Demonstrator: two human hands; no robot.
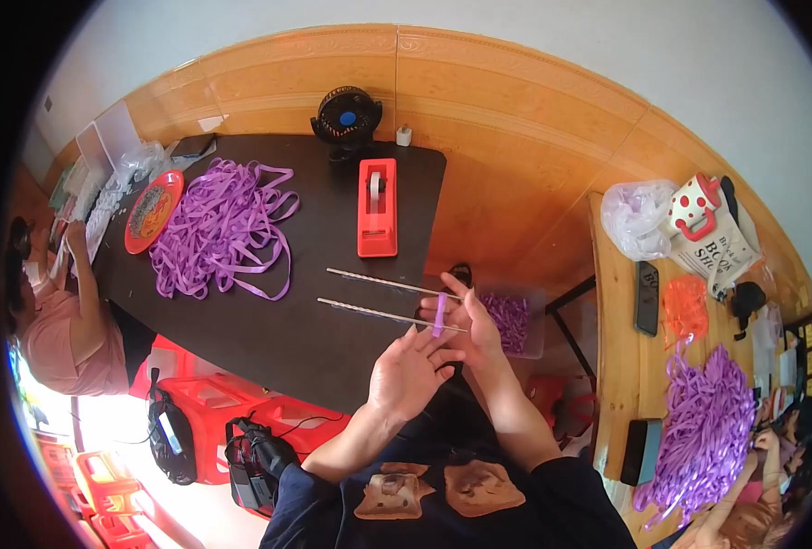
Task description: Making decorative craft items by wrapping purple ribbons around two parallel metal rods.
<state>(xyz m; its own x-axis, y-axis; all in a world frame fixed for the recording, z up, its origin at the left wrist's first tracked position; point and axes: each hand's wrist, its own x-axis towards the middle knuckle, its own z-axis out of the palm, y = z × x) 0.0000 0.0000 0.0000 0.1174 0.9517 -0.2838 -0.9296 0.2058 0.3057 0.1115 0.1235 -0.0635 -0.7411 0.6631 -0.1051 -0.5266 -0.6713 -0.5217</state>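
Note:
Two thin, twisted metal rods (367, 311) run side by side over the dark table, their right ends reaching past its edge. A short purple ribbon (440, 314) spans both rods near those ends. My right hand (477, 331) is open around the rod ends, with its fingers spread and some behind the ribbon; whether they touch it I cannot tell. Below the nearer rod, my left hand (408, 373) is turned palm up and open, fingers stretched toward the right hand. Nothing shows in its palm.
On the dark table (324, 357) lie a purple ribbon heap (223, 229), a red tape dispenser (378, 229), a black fan (346, 119) and a red plate (154, 212). A bin of purple pieces (508, 322) stands below. The wooden table (612, 384) holds more ribbon (708, 421). People sit at both sides.

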